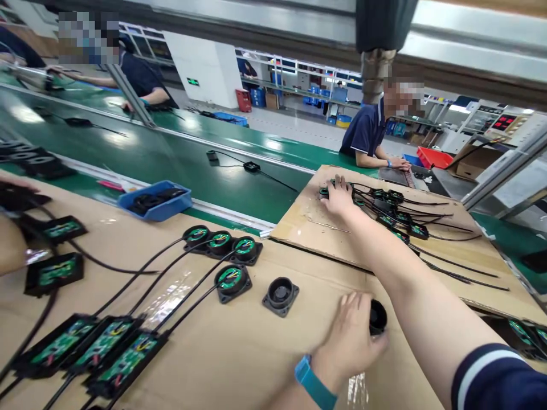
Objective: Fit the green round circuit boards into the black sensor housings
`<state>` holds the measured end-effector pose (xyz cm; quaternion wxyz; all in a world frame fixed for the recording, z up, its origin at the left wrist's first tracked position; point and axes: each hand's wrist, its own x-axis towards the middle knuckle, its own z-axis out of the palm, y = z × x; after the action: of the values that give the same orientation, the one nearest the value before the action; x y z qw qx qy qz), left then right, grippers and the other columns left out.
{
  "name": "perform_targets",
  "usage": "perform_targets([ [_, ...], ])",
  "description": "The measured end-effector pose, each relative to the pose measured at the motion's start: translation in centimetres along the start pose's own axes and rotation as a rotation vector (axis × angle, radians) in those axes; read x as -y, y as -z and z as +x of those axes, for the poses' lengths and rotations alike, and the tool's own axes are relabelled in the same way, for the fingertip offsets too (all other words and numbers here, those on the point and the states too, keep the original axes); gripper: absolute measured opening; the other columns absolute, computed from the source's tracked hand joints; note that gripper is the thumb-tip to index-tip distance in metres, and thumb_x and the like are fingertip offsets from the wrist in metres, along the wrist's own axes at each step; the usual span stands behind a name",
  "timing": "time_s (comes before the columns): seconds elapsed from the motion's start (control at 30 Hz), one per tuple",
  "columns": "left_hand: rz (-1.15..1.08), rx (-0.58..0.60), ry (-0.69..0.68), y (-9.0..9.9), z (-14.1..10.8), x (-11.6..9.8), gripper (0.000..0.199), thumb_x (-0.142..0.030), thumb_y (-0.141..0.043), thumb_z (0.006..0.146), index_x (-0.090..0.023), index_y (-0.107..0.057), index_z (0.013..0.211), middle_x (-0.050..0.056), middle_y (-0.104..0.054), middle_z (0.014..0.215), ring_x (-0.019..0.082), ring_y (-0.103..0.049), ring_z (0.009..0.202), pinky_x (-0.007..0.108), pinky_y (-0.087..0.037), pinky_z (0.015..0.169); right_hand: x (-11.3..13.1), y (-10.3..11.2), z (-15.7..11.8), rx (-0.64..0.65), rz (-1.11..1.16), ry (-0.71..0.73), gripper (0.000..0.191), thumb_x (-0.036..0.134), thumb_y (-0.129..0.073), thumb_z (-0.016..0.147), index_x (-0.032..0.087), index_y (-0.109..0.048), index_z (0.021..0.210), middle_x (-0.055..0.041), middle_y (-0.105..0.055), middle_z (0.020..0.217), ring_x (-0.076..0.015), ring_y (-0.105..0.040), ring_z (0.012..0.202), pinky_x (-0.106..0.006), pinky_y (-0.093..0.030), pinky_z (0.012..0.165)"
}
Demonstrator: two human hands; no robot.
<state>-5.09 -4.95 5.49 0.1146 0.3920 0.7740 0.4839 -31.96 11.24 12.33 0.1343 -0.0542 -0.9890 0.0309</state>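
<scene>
My left hand [352,333], with a teal band at the wrist, grips a small black fan [378,317] low above the cardboard at lower right. Beyond it, my right arm stretches forward across a raised cardboard sheet. There my right hand [340,196] has its fingers bent over round black fans with green circuit boards [323,191]; its fingertips are partly hidden among them. A square-flanged black fan [281,294] lies left of my left hand. Several wired fans with green boards [231,279] sit further left, their cables running to long black boxes with circuit boards [123,361].
A blue tray [171,205] of black parts stands at the cardboard's far edge. Behind it runs a green conveyor [265,193] carrying a wired part [251,166]. More wired boards [401,216] lie beside my right hand. Co-workers [367,131] sit across the line. A metal beam [256,28] crosses overhead.
</scene>
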Motion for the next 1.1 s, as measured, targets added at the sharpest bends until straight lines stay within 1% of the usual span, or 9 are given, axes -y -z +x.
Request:
perform_targets([
  [0.13, -0.005, -0.006, -0.025, 0.3, 0.3, -0.1, 0.032, -0.023, -0.067, 0.078, -0.021, -0.053, 0.107, 0.01, -0.063, 0.107, 0.03, -0.057, 0.101, 0.051, -0.048, 0.093, 1.3, -1.2, 3.1, 0.101, 0.008, -0.012, 0.052, 0.025, -0.067, 0.089, 0.007, -0.054, 0.136, -0.0292, -0.031, 0.161, -0.0444, -0.016, 0.154, -0.069, -0.013, 0.118],
  [0.3, -0.02, -0.051, -0.006, 0.0, 0.6, 0.5, 0.035, -0.023, -0.069, 0.08, -0.022, -0.053, 0.112, 0.009, -0.064, 0.11, 0.03, -0.058, 0.107, 0.049, -0.047, 0.096, 2.3, -0.2, -0.8, 0.161, 0.022, 0.109, 0.039, 0.028, -0.067, 0.092, 0.011, -0.06, 0.126, -0.0203, -0.059, 0.14, -0.0333, -0.043, 0.141, -0.052, -0.024, 0.121],
  [0.4, 0.0, -0.082, -0.01, -0.5, 0.7, 1.0, 0.037, -0.025, -0.073, 0.079, -0.022, -0.053, 0.11, 0.007, -0.065, 0.107, 0.029, -0.06, 0.105, 0.047, -0.047, 0.095, 2.6, 2.5, -6.2, 0.163, 0.101, 0.2, 0.037, 0.035, -0.069, 0.093, 0.015, -0.06, 0.123, -0.0135, -0.069, 0.122, -0.0275, -0.062, 0.117, -0.039, -0.045, 0.103],
  [0.53, 0.023, -0.087, -0.02, -0.9, 0.8, 1.2, 0.042, -0.025, -0.077, 0.075, -0.022, -0.054, 0.109, 0.007, -0.065, 0.107, 0.029, -0.061, 0.105, 0.047, -0.048, 0.094, 2.0, 9.7, -15.7, -0.028, 0.395, 0.294, 0.038, 0.03, -0.073, 0.091, 0.014, -0.06, 0.124, -0.0097, -0.072, 0.112, -0.022, -0.066, 0.101, -0.032, -0.049, 0.091],
  [0.63, -0.01, -0.063, -0.029, -0.9, 0.8, 1.2, 0.039, -0.028, -0.078, 0.076, -0.022, -0.055, 0.108, 0.006, -0.066, 0.105, 0.028, -0.062, 0.102, 0.046, -0.049, 0.092, 0.7, 16.3, -24.0, -0.179, 0.552, 0.212, 0.04, 0.03, -0.077, 0.087, 0.015, -0.062, 0.121, -0.0066, -0.073, 0.108, -0.019, -0.067, 0.093, -0.031, -0.049, 0.085],
  [0.73, -0.009, -0.048, -0.018, -1.1, 0.7, 1.1, 0.041, -0.036, -0.08, 0.077, -0.022, -0.055, 0.106, 0.006, -0.066, 0.104, 0.028, -0.062, 0.101, 0.047, -0.05, 0.092, -0.8, 20.2, -32.4, -0.155, 0.612, 0.091, 0.037, 0.033, -0.079, 0.085, 0.019, -0.066, 0.117, -0.0032, -0.073, 0.098, -0.0176, -0.067, 0.081, -0.029, -0.05, 0.073],
  [0.83, 0.055, -0.109, 0.02, -1.4, 0.3, 0.8, 0.06, -0.045, -0.087, 0.068, -0.02, -0.053, 0.11, 0.01, -0.064, 0.112, 0.032, -0.06, 0.111, 0.052, -0.049, 0.099, -1.9, 19.1, -39.1, 0.046, 0.49, -0.052, 0.032, 0.031, -0.081, 0.082, 0.023, -0.069, 0.112, -0.0007, -0.072, 0.082, -0.0188, -0.066, 0.07, -0.029, -0.048, 0.062],
  [0.93, 0.019, -0.111, -0.015, -1.7, -0.2, 0.5, 0.074, -0.037, -0.084, 0.07, -0.019, -0.045, 0.13, 0.016, -0.055, 0.137, 0.033, -0.053, 0.131, 0.054, -0.043, 0.111, -2.4, 14.6, -42.8, 0.255, 0.275, -0.209, 0.026, 0.025, -0.084, 0.077, 0.021, -0.071, 0.099, -0.0062, -0.074, 0.081, -0.025, -0.07, 0.075, -0.032, -0.048, 0.064],
  [1.1, -0.097, -0.066, 0.008, -1.9, -0.4, 0.5, 0.064, -0.032, -0.077, 0.078, -0.021, -0.046, 0.133, 0.011, -0.065, 0.126, 0.027, -0.063, 0.12, 0.048, -0.048, 0.108, -3.9, 9.8, -44.9, 0.262, 0.379, -0.276, 0.037, 0.034, -0.083, 0.08, 0.017, -0.069, 0.111, -0.0117, -0.076, 0.099, -0.0267, -0.072, 0.09, -0.033, -0.052, 0.076],
])
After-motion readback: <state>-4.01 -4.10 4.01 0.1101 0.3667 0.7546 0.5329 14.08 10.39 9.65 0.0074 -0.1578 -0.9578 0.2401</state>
